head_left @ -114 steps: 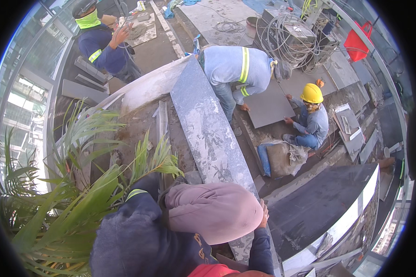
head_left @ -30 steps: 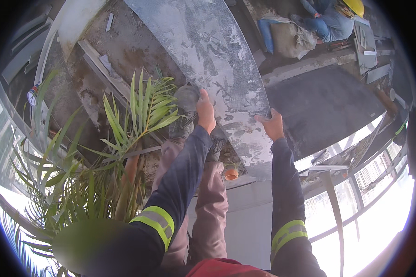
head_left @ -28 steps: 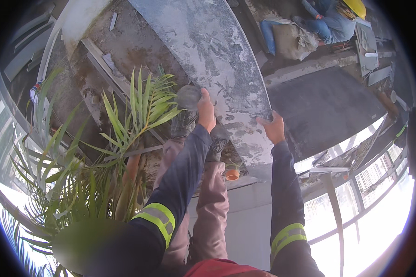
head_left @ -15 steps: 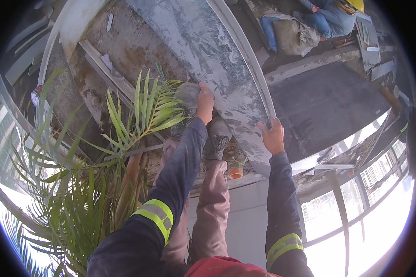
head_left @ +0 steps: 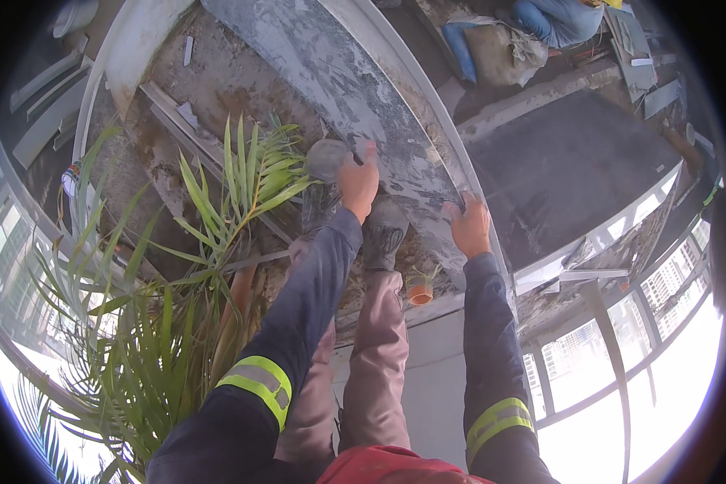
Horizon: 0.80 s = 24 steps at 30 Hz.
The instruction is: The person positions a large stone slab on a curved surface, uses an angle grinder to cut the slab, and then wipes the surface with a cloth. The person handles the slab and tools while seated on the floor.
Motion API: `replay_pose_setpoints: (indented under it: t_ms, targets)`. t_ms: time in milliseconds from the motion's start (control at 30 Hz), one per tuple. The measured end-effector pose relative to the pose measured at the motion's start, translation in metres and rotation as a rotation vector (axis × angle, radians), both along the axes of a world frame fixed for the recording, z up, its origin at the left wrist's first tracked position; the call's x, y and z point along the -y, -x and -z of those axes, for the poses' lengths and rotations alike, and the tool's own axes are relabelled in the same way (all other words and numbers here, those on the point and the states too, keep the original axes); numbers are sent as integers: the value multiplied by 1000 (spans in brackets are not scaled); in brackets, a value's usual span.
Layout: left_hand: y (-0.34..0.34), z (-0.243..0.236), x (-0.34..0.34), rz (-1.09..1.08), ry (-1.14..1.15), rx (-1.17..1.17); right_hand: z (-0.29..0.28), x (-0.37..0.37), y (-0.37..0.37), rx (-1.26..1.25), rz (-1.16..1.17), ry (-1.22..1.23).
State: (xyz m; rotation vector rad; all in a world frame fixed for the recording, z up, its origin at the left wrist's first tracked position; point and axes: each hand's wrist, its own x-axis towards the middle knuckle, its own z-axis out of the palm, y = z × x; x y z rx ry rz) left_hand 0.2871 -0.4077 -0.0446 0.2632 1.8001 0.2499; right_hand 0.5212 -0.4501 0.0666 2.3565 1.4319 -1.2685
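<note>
A long grey slab [head_left: 323, 68], smeared with pale dried mortar, slants from the far left down toward me. My left hand [head_left: 358, 184] grips its left edge near the close end, the thumb lying over the top face. On the opposite edge my right hand [head_left: 469, 226] is closed, its thumb also on the slab's face. What the fingers do underneath is hidden. Just right of the slab curves a pale raised rim [head_left: 427, 81], close to my right hand. My dusty boots [head_left: 385, 230] stand below and between my hands.
A leafy palm plant [head_left: 234, 202] rises at the left, near my left forearm. An orange pipe end [head_left: 420, 292] sticks up by my right boot. A dark flat slab [head_left: 573, 173] lies at the right. Beyond it are a sack [head_left: 500, 55] and a crouching co-worker [head_left: 569, 20].
The slab has shifted left, away from the curved rim, and a strip of rough ground shows between them. My right hand has moved slightly left with its edge. The view has shifted a little.
</note>
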Motion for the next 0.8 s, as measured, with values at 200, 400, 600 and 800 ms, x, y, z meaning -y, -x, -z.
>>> replay_pose_setpoints:
  t_ms: [200,400,600,800]
  targets:
    - [-72,-134,-37,38,-157,129,-20,19,19,81,99,-22]
    - [-91,-109,-39,81,-76,-66,-39,34,54,149,108,-78]
    - [-79,-105,-28,270,-150,-155,-49,41,57,127,42,-40]
    - [-44,-116,-5,61,-94,-12,-48,64,81,179,-32,-41]
